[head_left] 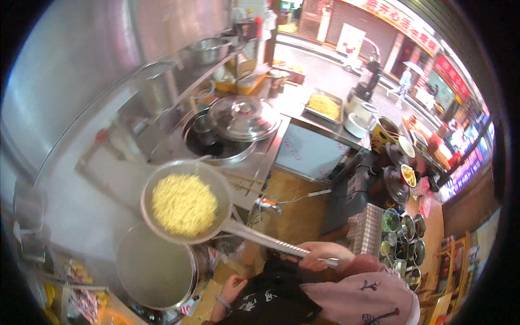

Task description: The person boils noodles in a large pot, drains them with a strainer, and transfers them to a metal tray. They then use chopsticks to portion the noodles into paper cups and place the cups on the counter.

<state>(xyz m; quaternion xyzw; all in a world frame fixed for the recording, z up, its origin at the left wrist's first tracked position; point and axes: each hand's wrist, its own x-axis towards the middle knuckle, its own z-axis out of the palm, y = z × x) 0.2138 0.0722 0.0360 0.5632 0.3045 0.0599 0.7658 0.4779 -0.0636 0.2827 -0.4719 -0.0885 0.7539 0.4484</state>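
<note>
At the lower left, packets of mixed colours [84, 303] run into the dark fisheye rim, too blurred to identify. Beside them stands a large round steel pot [193, 276] of cloudy liquid, its far edge partly hidden by a wide, round grey metal strainer [223, 200]. A mound of pale yellow noodles [184, 206] sits in the strainer — held up over the pot's far side, its underside out of sight. Low in the middle, the left hand [233, 287] shows only in part beside a black apron [271, 292]; its fingers look bent, but I cannot tell whether they hold anything. Further back, a shiny domed steel lid [244, 116] covers part of a dark-bottomed pan [241, 153], concealing much of its inside. The right hand [324, 254] is wrapped round the strainer's twisted metal handle [260, 238], the tip poking out beyond the fingers. On the right, a brown-and-white checked cloth [364, 230] borders small round metal containers [420, 225] — their contents mostly hard to make out.
</note>
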